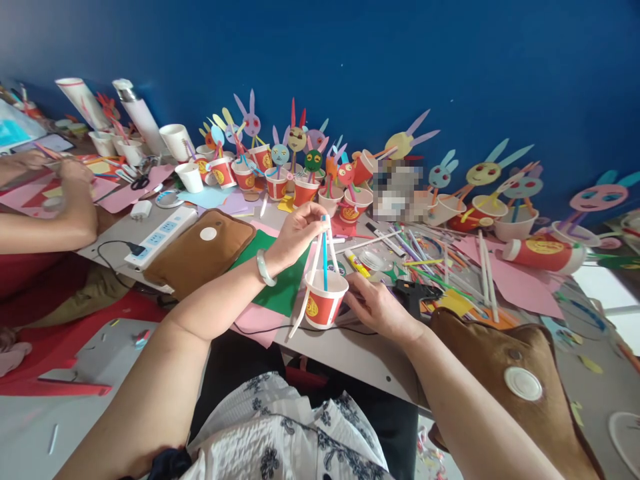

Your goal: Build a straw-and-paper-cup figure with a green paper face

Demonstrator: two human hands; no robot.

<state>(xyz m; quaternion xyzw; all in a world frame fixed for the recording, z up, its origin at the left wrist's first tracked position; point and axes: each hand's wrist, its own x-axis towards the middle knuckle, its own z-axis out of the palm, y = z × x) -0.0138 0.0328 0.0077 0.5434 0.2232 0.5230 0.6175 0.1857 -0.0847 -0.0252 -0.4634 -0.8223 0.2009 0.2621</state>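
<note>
A red-and-white paper cup (320, 320) is upright near the table's front edge. Out of it rise a blue stick (325, 263), which looks like a straw or paper tube, and white strips, one of them hanging down outside the cup's left side. My left hand (300, 233), with a pale bangle on its wrist, pinches these together at their upper ends. At the cup's right side is my right hand (380, 310), fingers curled against the wall and rim; some fingertips are hidden. A black glue gun (416, 293) lies just beyond that hand.
Rabbit-faced paper-cup figures (305, 190) line the blue wall. Brown cushion-like pads (200, 253) lie on both sides, with a power strip (163, 233) at left. Green paper (273, 293) and a black cord are near the cup. Another person's hands (75, 170) work at far left.
</note>
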